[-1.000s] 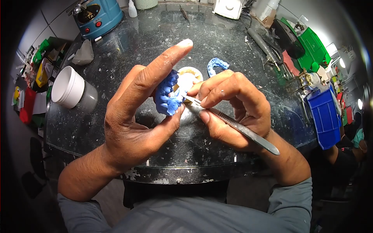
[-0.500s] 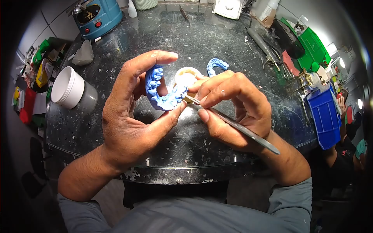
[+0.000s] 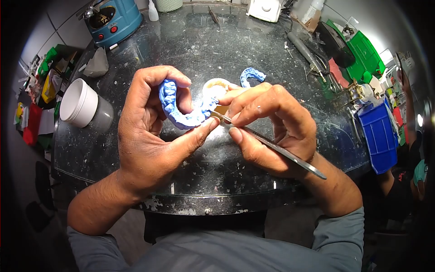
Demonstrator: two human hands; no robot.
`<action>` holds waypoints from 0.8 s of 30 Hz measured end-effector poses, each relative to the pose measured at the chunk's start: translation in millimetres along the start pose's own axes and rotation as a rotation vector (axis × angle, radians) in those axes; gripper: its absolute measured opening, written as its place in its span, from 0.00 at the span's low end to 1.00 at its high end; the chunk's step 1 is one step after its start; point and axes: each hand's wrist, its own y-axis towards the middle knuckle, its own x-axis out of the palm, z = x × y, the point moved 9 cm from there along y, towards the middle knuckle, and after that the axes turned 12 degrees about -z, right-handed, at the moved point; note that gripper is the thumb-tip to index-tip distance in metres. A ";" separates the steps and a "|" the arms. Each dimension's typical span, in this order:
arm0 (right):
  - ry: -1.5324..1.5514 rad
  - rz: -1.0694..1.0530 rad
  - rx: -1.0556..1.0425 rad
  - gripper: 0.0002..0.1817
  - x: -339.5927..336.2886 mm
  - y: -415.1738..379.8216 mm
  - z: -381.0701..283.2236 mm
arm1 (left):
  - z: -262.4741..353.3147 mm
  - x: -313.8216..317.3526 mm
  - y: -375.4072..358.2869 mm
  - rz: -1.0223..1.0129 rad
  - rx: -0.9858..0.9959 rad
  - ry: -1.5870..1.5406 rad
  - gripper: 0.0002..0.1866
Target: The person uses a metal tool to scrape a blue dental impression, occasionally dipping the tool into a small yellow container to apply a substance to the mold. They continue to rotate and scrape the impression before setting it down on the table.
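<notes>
A blue U-shaped dental impression (image 3: 180,119) with tooth shapes along it is gripped by my left hand (image 3: 152,122), thumb below and fingers around its far side. My right hand (image 3: 272,127) pinches a slim metal scalpel-like tool (image 3: 287,155). Its thin tip reaches the right end of the impression; whether it touches there I cannot make out. Behind my hands, a pale dental cast (image 3: 216,85) lies on the table, partly hidden. Just beyond my right fingers rests a second, smaller blue arch (image 3: 252,77).
On the dark, speckled table (image 3: 181,50) a white tub (image 3: 79,103) stands at left. A blue machine (image 3: 111,22) sits at back left. Tweezers (image 3: 214,16) lie at the back. A handpiece (image 3: 304,51), green bin (image 3: 366,56) and blue bin (image 3: 377,136) line the right side. Another person shows at far right.
My left hand has tilted the blue impression, so more of its toothed face shows, and its index finger has dropped and bent. My right hand and the tool have barely moved.
</notes>
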 end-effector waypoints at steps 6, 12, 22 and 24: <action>0.124 0.017 -0.043 0.12 -4.0 -0.1 2.3 | -4.1 -1.3 0.9 0.023 -0.103 -0.156 0.33; 0.130 0.081 -0.056 0.13 -11.8 -0.7 -0.5 | -13.5 -1.2 4.4 0.075 -0.176 -0.442 0.35; -0.007 0.078 -0.114 0.14 -10.5 -2.3 -7.9 | -29.9 6.8 1.4 0.022 -0.327 -0.611 0.26; -0.004 0.082 -0.109 0.14 -10.2 -2.8 -7.9 | -31.2 12.3 0.7 -0.045 -0.394 -0.695 0.27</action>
